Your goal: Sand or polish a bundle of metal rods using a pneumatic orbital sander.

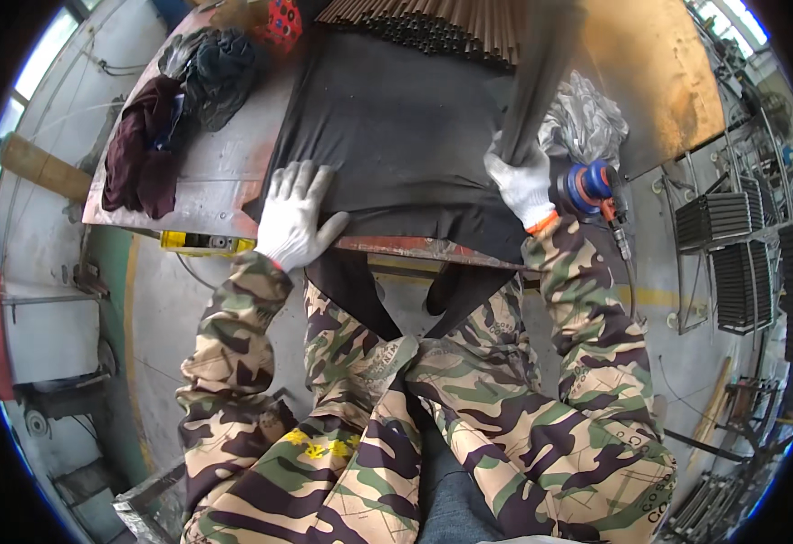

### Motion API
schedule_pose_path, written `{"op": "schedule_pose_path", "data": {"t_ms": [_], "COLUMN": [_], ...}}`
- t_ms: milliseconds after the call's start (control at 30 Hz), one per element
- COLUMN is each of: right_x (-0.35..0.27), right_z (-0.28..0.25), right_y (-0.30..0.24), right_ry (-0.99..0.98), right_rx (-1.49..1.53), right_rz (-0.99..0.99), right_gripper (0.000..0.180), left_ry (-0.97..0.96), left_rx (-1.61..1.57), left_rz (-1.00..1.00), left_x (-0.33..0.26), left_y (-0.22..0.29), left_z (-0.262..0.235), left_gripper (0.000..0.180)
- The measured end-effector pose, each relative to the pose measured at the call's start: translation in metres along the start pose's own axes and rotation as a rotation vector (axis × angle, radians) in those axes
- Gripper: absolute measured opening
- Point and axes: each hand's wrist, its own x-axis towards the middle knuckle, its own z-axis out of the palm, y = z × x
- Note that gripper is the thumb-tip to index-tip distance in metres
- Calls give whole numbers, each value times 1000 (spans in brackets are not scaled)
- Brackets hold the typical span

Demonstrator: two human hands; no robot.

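A black cloth point(387, 136) covers the middle of the table and hangs over its near edge. My left hand point(297, 213), in a white knit glove, lies flat on the cloth's near left corner, fingers stretched and holding nothing. My right hand point(522, 186), gloved in white with an orange cuff, is closed around the lower end of a long dark tube point(541, 72). That tube rises away from me, blurred toward its top. Beyond the cloth lies a pile of thin brown metal tubes point(424, 32), their ends facing me.
A blue and red sander point(589, 186) with a hose lies right of my right hand, by crumpled silvery plastic point(582, 118). Dark rags point(220, 72) and a maroon cloth point(143, 150) lie at left. Racks of dark tubes point(741, 258) stand at right.
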Motion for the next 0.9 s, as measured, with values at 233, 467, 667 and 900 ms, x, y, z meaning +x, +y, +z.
{"op": "schedule_pose_path", "data": {"t_ms": [233,467,667,900], "right_x": [-4,-38,-44,-40], "right_z": [-9,-29,-26,42], "right_y": [-35,-20,-29,-98], "right_ry": [-83,35,109,-36], "right_rx": [43,-150,92,446], "right_rz": [94,-115,3,-90], "right_gripper": [22,16,21,21], "left_ry": [-21,2,18,262], "left_rx": [-46,-1,-20,-805], "left_rz": [-58,-83,-139,-31], "left_x": [-14,-42,-49,14], "left_y": [-3,-3,5,92], "left_z": [-10,-19,-18,-49], "left_gripper": [76,76,74,88]}}
